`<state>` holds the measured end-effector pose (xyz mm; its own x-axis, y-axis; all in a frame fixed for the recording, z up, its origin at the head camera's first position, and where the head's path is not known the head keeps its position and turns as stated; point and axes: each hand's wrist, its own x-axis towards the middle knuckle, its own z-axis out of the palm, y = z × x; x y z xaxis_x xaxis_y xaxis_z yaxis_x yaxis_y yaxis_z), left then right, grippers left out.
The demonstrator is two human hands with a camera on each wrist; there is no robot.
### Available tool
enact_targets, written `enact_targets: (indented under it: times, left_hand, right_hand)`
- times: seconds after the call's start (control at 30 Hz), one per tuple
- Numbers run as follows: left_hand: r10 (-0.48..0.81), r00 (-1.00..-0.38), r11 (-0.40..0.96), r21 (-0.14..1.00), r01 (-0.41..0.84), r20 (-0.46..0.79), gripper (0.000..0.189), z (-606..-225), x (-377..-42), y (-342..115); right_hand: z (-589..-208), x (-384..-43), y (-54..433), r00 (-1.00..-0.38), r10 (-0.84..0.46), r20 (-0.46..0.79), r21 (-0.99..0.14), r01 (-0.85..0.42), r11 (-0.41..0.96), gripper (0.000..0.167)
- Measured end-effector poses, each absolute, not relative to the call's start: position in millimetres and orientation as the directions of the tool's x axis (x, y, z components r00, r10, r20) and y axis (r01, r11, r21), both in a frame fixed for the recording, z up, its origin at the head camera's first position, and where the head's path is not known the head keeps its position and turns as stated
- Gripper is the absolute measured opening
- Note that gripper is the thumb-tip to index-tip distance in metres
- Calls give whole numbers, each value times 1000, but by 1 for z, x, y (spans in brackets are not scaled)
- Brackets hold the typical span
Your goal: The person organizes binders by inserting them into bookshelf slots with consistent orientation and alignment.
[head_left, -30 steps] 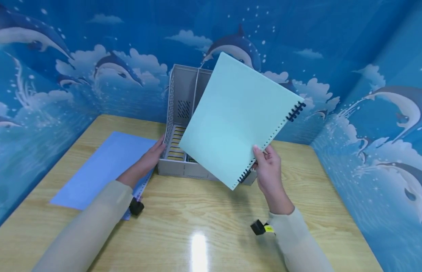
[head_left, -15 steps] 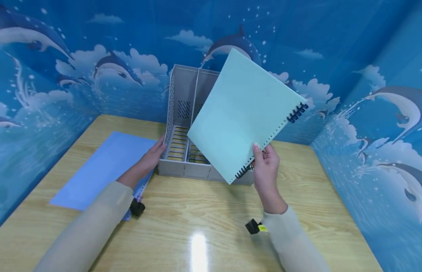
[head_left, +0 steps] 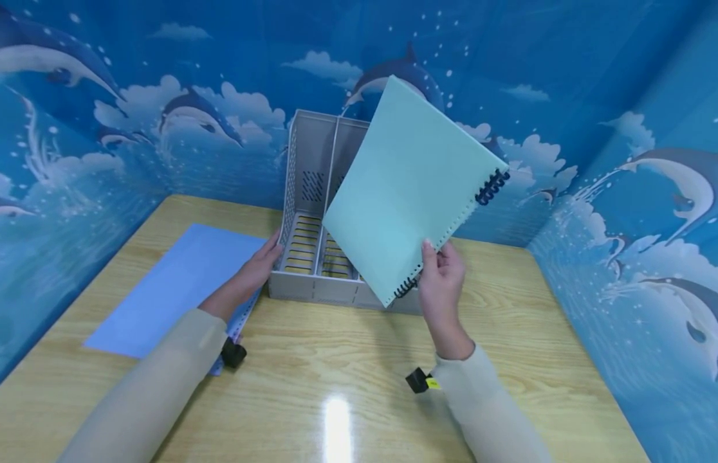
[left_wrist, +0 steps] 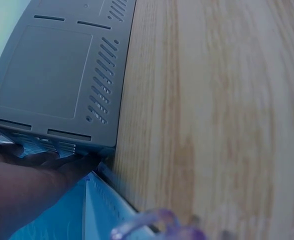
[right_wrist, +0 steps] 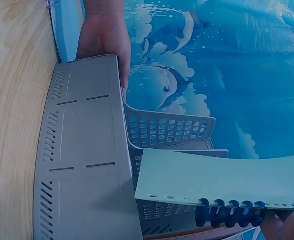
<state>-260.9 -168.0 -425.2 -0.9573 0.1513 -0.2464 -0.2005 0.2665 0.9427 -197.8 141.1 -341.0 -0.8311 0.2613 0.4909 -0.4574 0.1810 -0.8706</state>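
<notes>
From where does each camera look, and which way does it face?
On head: faces forward and down at the notebook and grey rack; left hand, right hand and sleeves show.
On left wrist: faces the rack's front and table; left hand shows.
On right wrist: faces rack and notebook; both hands show, right partly.
Both wrist views share the rack's front.

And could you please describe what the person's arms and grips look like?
The left sleeve and right sleeve are long and pale beige; each has a small black block alongside, the right one with a yellow label. The left grip and right grip wear no gloves.
</notes>
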Motion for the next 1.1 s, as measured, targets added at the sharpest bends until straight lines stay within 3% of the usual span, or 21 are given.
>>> enact_targets:
  times: [0.83,1.1]
  left_hand:
    - [161,-960,322,932,-169,-230,51,-423,-260,-169]
    - [148,-960,339,924,-175,-236,51,-425,-259,-171]
  right_hand:
    - [-331,-202,127,-770,291,567,-824,-530,203,29]
    - [-329,-210,115,-775,338,534,-844,-511,161,29]
